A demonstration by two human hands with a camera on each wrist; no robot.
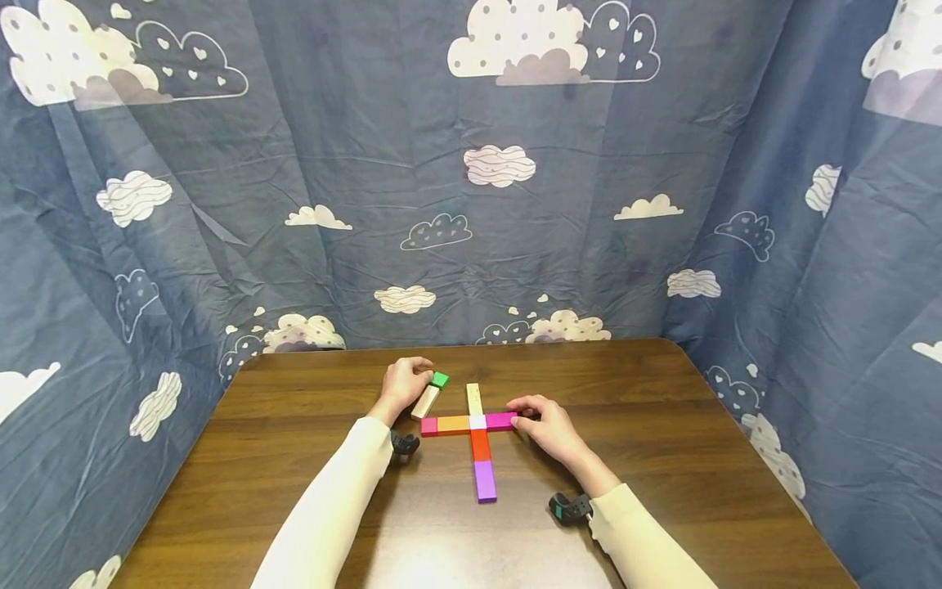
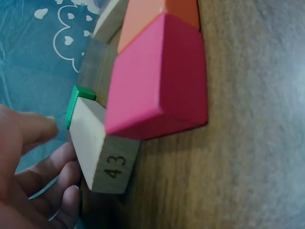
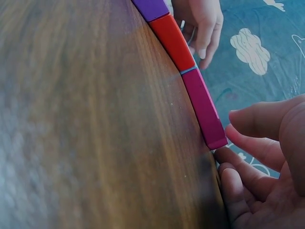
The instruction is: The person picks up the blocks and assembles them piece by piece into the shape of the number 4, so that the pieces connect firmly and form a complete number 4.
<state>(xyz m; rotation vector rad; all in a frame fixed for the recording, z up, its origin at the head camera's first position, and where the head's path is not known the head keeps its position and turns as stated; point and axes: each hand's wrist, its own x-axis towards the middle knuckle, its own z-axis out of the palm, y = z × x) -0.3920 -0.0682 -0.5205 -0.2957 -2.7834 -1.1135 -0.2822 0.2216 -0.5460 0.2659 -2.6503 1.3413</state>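
Coloured wooden blocks form a cross on the table. Its crossways arm has a pink block (image 1: 429,427), an orange block (image 1: 452,424), a white block (image 1: 477,422) in the middle and a magenta block (image 1: 501,421). A pale yellow block (image 1: 474,399) points away; a red-orange block (image 1: 480,446) and a purple block (image 1: 485,481) point towards me. My left hand (image 1: 402,382) is beside a green block (image 1: 439,380) and a plain wood block (image 2: 90,136) marked 43, fingers loosely bent. At the magenta block's outer end is my right hand (image 1: 548,427), thumb and fingers apart.
The brown wooden table (image 1: 625,384) ends at a blue cloud-patterned curtain (image 1: 412,180), which hangs behind it and along both sides. Black wrist devices are worn on the left wrist (image 1: 405,443) and right wrist (image 1: 570,509).
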